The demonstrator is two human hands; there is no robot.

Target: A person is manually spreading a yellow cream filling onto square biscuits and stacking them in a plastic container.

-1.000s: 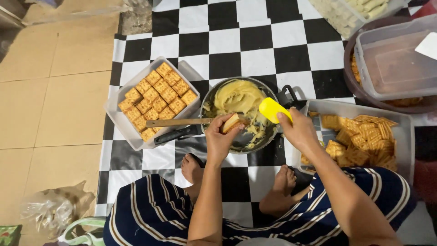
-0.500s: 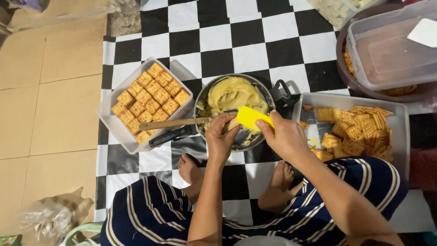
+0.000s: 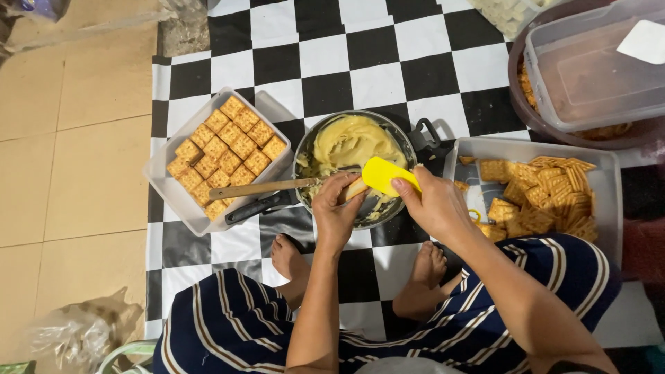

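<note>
Sitting on the floor, the person wears a dark striped garment (image 3: 235, 325), with bare feet (image 3: 291, 260) resting on a black-and-white checkered mat (image 3: 325, 55). The left hand (image 3: 336, 215) has its fingers closed around a cracker (image 3: 355, 188), pinching it over the near edge of a round metal pan (image 3: 409, 138). The right hand (image 3: 436, 208) grips a yellow spatula (image 3: 389, 175), fingers wrapped on its handle, the blade lying against the cracker so that the two touch above the pan. Inside the pan sits a mound of pale yellow cream (image 3: 350, 142), heaped toward the far side. A wooden spoon (image 3: 253, 188) lies across the pan's left rim, its handle pointing left over the mat. A dark pan handle (image 3: 253, 206) juts out just below that spoon.

Left of the pan, touching it or nearly so, stands a white rectangular tray (image 3: 173, 197) filled with square crackers laid flat in neat rows. Right of the pan is a clear plastic tray (image 3: 609, 208) holding a loose heap of the same crackers. Farther off, at the top right, a clear lidded container (image 3: 589, 76) rests on top of a brown round bowl (image 3: 516, 76). At the near left, on the tan tiled floor (image 3: 69, 173), lies a crumpled plastic bag (image 3: 76, 336).
</note>
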